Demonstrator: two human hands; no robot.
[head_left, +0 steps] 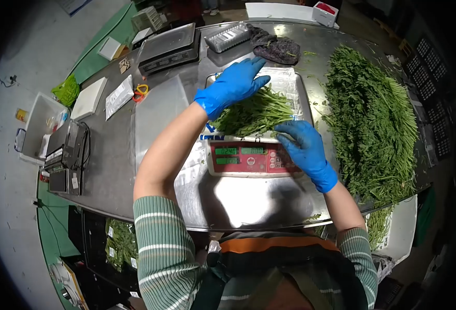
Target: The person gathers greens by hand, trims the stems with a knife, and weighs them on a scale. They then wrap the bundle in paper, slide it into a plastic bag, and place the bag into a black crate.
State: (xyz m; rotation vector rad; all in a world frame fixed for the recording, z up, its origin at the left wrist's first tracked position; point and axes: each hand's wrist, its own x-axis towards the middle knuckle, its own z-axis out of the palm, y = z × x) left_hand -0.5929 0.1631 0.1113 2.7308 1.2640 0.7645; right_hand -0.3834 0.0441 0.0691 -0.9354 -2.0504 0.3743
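Note:
A bunch of leafy green stems (256,114) lies on the pan of a digital scale (303,98), its cut ends pointing right. My left hand (233,87), in a blue glove, rests over the leafy upper left side of the bunch, fingers stretched and thumb apart. At the lower right, my right hand (305,148), also blue-gloved, has its fingertips by the stem ends; a gap shows between thumb and fingers. Below the bunch is the scale's red panel (251,158) with lit green displays. Printed wrapping with blue letters (213,136) shows partly beneath the greens.
A large heap of the same greens (370,124) covers the table's right side. At the back are a black scale (168,49), a clear plastic tray (228,37) and a dark cloth (277,50). Orange-handled scissors (141,93) and a clear sheet (158,116) lie left.

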